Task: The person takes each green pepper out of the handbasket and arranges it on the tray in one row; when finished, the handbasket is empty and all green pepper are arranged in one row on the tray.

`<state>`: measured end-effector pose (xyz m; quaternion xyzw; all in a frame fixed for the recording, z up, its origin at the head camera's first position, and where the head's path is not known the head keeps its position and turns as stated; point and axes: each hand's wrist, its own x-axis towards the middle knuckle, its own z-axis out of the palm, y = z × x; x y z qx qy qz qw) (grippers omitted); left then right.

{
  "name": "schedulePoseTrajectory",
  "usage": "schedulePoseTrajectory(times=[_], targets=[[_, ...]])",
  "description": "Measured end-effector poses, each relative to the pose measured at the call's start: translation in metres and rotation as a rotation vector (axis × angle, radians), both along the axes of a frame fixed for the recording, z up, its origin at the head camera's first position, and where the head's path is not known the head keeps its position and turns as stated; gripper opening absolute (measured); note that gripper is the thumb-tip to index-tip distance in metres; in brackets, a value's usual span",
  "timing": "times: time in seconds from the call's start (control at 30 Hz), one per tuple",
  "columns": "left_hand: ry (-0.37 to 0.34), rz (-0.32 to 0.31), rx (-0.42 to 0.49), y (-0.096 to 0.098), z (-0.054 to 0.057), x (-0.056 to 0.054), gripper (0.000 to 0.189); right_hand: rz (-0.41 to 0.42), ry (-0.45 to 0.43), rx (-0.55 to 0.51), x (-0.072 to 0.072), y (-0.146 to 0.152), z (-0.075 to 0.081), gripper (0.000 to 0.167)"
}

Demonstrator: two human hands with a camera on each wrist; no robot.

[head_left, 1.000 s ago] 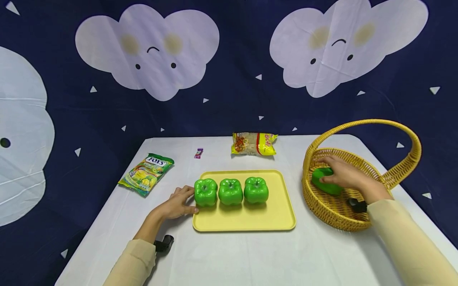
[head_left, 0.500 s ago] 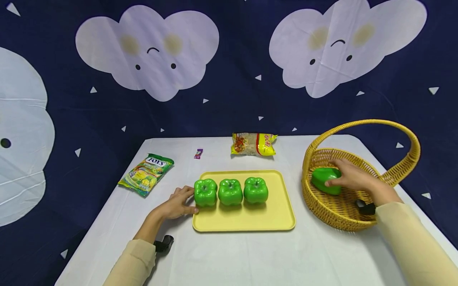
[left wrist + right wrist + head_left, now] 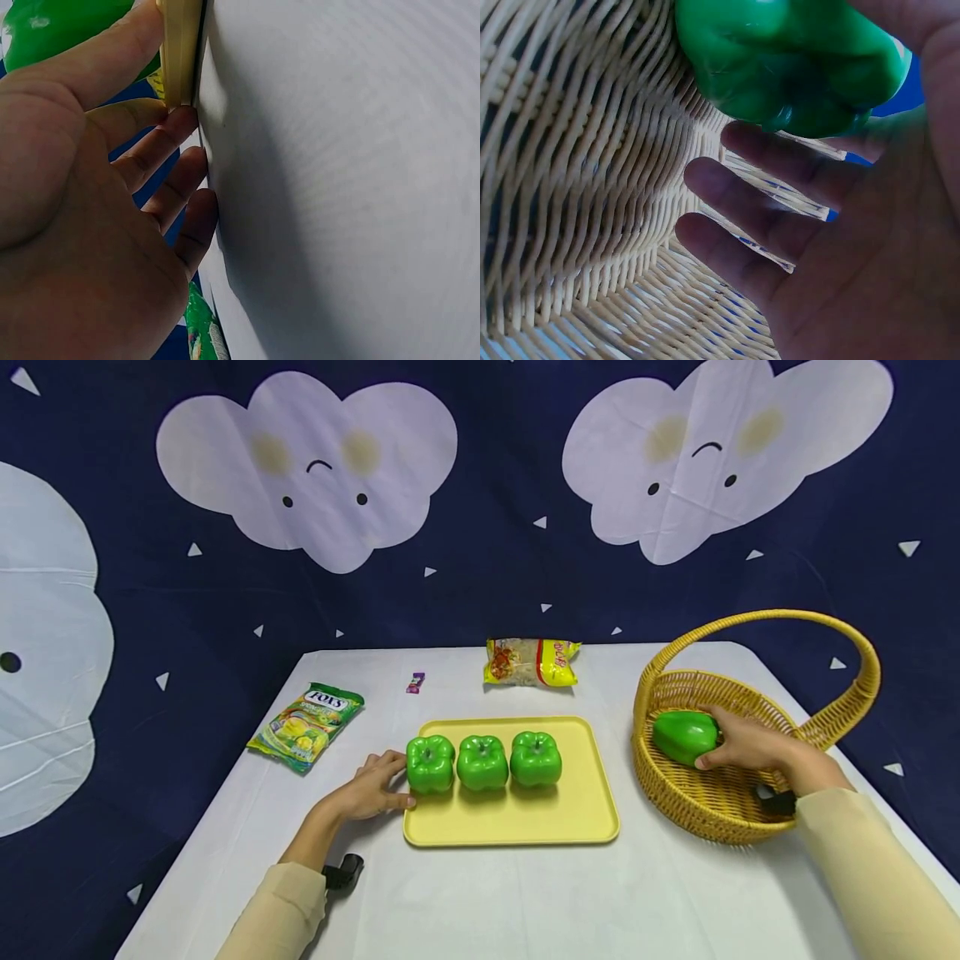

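Observation:
In the head view my left hand (image 3: pixel 369 789) touches the left edge of a yellow tray (image 3: pixel 517 827), its thumb at the rim. The left wrist view shows its fingers (image 3: pixel 176 180) fairly straight beside the tray's edge (image 3: pixel 180 52). Three green bell peppers (image 3: pixel 482 763) stand in a row on the tray. Another green bell pepper (image 3: pixel 685 737) lies on its side in a wicker basket (image 3: pixel 712 835). My right hand (image 3: pixel 757 750) is at that pepper's right end, thumb in front. In the right wrist view, three fingers (image 3: pixel 739 199) extend straight below the pepper (image 3: pixel 780 67).
A green candy bag (image 3: pixel 307 727) lies at the left of the white table (image 3: pixel 480 902). A small purple wrapped sweet (image 3: pixel 416 682) and a yellow and clear food packet (image 3: pixel 531 662) lie at the back. The basket's tall handle (image 3: pixel 780 614) arches above its bowl.
My right hand has drawn back to the right along the pepper in the basket, so more of the pepper shows. The pepper stays about where it was. My left hand has not moved.

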<state>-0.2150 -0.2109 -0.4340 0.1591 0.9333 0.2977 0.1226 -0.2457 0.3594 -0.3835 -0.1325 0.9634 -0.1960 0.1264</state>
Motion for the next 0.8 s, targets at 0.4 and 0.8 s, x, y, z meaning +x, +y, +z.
schedulePoseTrajectory(times=[0.4,0.8], targets=[[0.003,0.001,-0.003,0.000,0.000,0.000,0.071,-0.006,0.081,-0.043,-0.001,-0.001,0.000,0.084],[0.007,-0.006,0.001,0.000,0.000,0.000,0.071,0.020,0.181,-0.102,-0.003,-0.014,0.007,0.080]])
